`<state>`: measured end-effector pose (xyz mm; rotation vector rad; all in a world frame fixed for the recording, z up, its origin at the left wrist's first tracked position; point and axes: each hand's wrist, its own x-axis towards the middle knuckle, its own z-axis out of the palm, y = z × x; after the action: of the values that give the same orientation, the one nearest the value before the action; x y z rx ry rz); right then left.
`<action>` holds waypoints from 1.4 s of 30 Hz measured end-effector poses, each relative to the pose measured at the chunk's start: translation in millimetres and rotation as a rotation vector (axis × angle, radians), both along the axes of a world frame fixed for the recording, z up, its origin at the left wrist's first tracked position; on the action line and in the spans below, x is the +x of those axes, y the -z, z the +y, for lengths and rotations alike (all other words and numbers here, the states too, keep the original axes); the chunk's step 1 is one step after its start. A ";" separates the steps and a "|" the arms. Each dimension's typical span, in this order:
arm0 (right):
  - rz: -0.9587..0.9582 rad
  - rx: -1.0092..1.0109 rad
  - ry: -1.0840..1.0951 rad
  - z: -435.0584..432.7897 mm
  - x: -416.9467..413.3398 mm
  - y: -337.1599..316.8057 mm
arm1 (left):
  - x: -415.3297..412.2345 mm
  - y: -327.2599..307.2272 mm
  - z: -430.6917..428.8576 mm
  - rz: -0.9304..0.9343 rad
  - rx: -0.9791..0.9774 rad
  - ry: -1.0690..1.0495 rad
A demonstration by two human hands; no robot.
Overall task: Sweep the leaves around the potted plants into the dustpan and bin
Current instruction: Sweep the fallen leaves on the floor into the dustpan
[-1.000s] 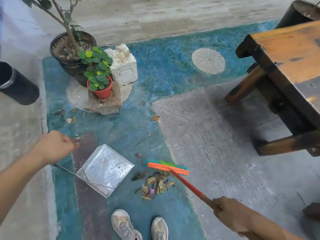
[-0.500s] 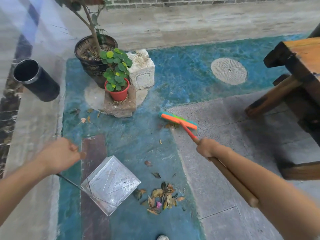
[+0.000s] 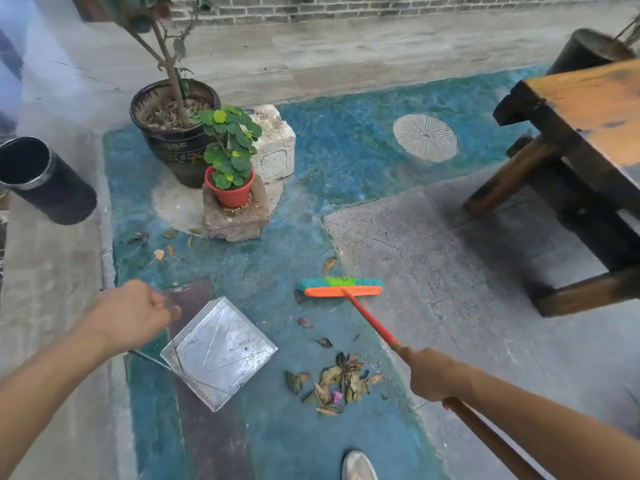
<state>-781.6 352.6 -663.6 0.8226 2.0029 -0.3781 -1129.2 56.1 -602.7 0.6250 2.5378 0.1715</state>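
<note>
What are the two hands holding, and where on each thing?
Right hand grips the broom mid-stick; left hand holds the dustpan by its thin handle.

Dustpan (image 3: 221, 351) left of leaf pile (image 3: 337, 382); broom (image 3: 341, 288) behind.

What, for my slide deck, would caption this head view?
Right hand holds the broom beyond a leaf pile; left hand grips the metal dustpan by its handle.

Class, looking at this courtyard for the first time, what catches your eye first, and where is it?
The broom, its head orange with green bristles, stands mid-frame on the blue floor, gripped by the right hand. Lower left lies the shiny metal dustpan, a leaf pile just right of it. Behind, a red pot sits on a stone block.
</note>
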 end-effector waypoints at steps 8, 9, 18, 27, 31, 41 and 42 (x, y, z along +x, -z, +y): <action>0.022 -0.042 0.278 -109.5 87.9 -44.2 | -6.2 -9.1 -42.2 0.069 -0.002 0.197; 0.028 -0.018 0.315 -116.9 90.8 -45.8 | -5.9 -10.8 -45.2 0.065 0.007 0.214; 0.135 0.147 0.296 -63.6 12.9 -15.2 | -6.0 4.1 -44.0 0.092 0.036 0.277; 0.176 0.222 0.206 -11.8 -60.9 76.0 | -5.6 55.6 -50.1 0.095 0.055 0.234; 0.155 0.198 0.176 -6.7 -48.2 85.4 | -0.6 62.7 -44.6 0.091 0.053 0.231; 0.017 0.176 -0.053 48.5 83.9 -10.0 | 2.0 30.9 -8.9 0.033 0.030 0.226; 0.028 0.184 -0.031 52.7 88.9 -18.4 | 1.8 28.0 -4.3 0.040 0.030 0.231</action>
<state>-692.7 405.3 -645.2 0.9027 2.0965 -0.1896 -1127.4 51.8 -630.7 0.9348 2.4809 0.1163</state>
